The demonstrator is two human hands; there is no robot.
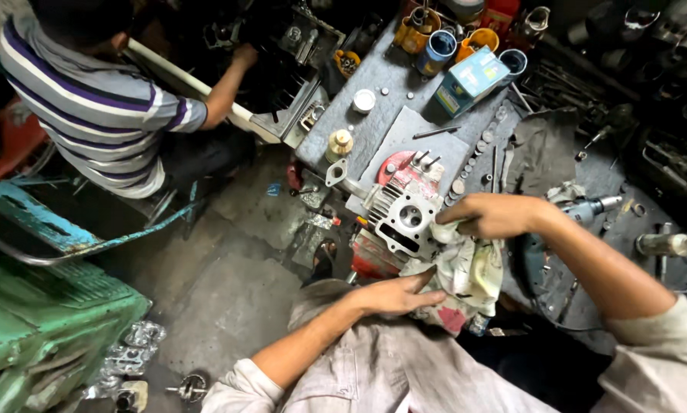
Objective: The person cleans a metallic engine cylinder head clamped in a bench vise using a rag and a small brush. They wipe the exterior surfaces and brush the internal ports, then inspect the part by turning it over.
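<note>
Close to the body, the left hand (393, 294) lies flat and palm-down on a crumpled, stained rag (466, 279), its fingers stretched out together and gripping nothing; the soft cloth bunches under the fingertips and hangs in folds toward the lap. Just above it, the right hand (492, 216) pinches the upper corner of the same rag between curled fingers and presses it against the right edge of a cylinder head (404, 218), a grey cast-metal block with ribbed cooling fins on its left side, a round bore and a darker rectangular port in its flat face. The head rests on a red box-like stand (374, 256) at the bench edge, touching the right fingertips and just above the left ones. Farther off, the grey felt-like bench top (393, 84) carries scattered small round metal parts, a blue carton (469, 79) and several cans. At far left, a person in a striped shirt (91, 107) reaches into dark machinery.
</note>
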